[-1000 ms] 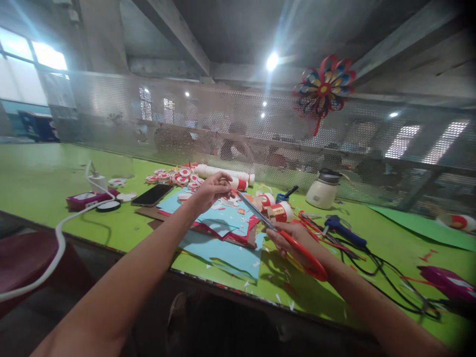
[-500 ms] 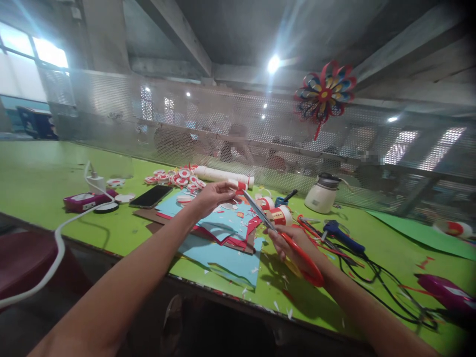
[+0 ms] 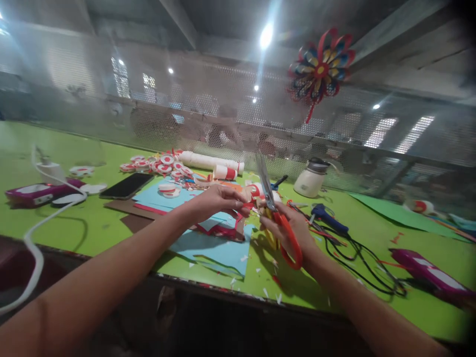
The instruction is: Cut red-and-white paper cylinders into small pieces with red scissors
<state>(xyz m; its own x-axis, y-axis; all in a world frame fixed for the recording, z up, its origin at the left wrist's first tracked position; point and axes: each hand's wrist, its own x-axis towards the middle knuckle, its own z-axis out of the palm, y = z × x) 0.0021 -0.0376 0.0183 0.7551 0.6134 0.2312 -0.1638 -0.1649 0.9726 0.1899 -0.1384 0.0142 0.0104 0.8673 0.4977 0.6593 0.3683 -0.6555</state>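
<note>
Red paper scrap now pinched in left hand, held up off the bench just beside the scissors; a second ago that hand was further out over the blue card stack; scissors have swung from a low slant to near upright, blades up, red handles gripped in right hand; blades look nearly closed, blur makes it hard to tell; both hands have drawn in together, so I'd judge a cut is being lined up; phone, white cable, glue gun and kettle lie around.
</note>
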